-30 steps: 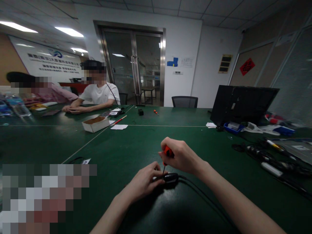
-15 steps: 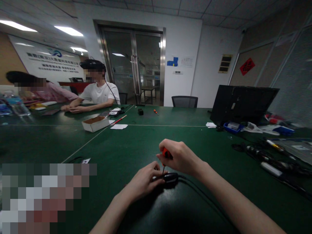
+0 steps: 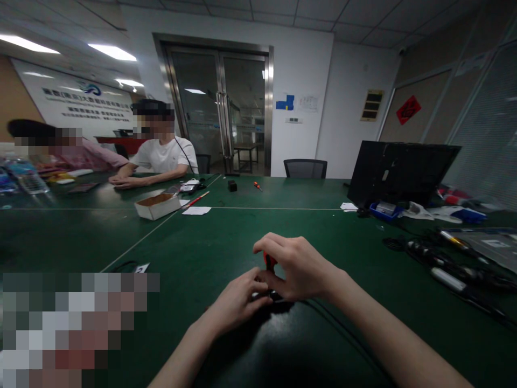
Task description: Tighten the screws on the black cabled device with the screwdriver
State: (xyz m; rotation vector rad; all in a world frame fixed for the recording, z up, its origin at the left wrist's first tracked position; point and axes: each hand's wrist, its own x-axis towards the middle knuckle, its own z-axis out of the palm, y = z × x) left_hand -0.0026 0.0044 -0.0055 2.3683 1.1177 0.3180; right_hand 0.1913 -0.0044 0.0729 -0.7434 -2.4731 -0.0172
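One screwdriver [image 3: 269, 261] stands nearly upright inside the loosely curled fingers of the right hand [image 3: 301, 264]; from my remote feed I cannot tell whether they grip it. Its long axis points down toward the black device [image 3: 276, 297], mostly hidden just below those fingers on the table [image 3: 202, 242]. I see the left hand [image 3: 242, 295] pinching the device's left side. Well left of both, a white tag [image 3: 141, 268] seems to read "2"; beyond, the wall sign [image 3: 81, 99] shows "大数据", otherwise blurred.
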